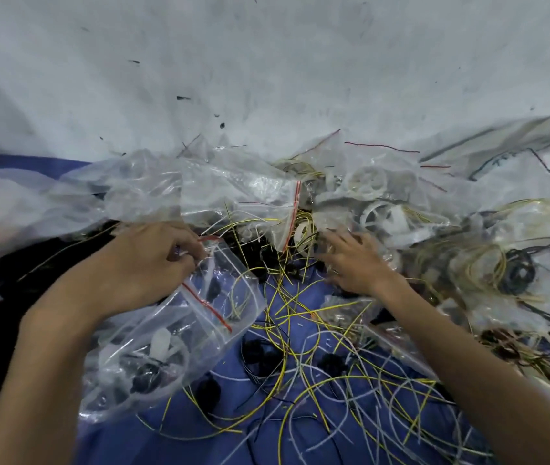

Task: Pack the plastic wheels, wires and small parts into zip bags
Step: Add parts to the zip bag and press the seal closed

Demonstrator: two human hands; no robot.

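Observation:
My left hand (152, 260) pinches the red-striped mouth of a clear zip bag (166, 333) and holds it open above the blue cloth; the bag contains white plastic parts, black pieces and wires. My right hand (354, 263) reaches into the pile with fingers spread over loose wires and parts, and whether it grips anything is hidden by blur. White plastic wheels (369, 181) lie in the heap just beyond it. Loose yellow, white and black wires (303, 333) sprawl between and below my hands. Small black parts (261, 355) lie on the cloth.
Empty zip bags (233, 186) are heaped behind my hands. Filled bags of wires (488, 263) lie to the right. A blue cloth (179, 441) covers the work surface. Black fabric (48, 263) lies at left, and a marked white wall (266, 62) rises behind.

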